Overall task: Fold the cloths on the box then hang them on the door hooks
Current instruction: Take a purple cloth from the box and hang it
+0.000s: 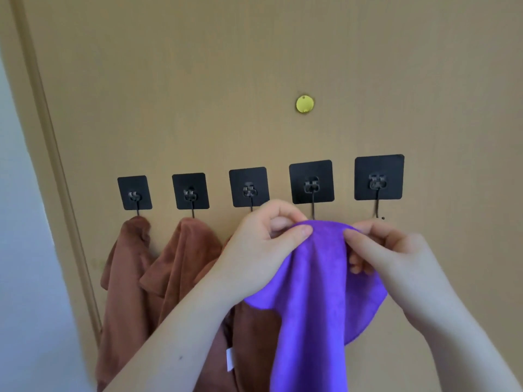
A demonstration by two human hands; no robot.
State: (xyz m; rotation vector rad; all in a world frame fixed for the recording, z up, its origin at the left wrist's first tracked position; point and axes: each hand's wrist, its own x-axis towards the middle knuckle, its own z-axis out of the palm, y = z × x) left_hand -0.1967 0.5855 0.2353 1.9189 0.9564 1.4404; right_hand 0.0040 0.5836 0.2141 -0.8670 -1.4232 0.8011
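Brown cloths (169, 267) crowd the lower-left hooks while the left hand (260, 250) and right hand (396, 256) pinch the purple cloth (311, 292), hanging lengthwise downward, at centre under the fourth hook (311, 190)

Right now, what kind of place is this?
Probably inside a home, at a tan door: five black stick-on hooks run across it, with brown cloths hanging and a purple cloth going up.

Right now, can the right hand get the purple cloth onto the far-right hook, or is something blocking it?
Probably yes. The right hand pinches the purple cloth just below the far-right hook, which hangs bare with nothing over it. The left hand also grips the cloth, near the fourth hook.
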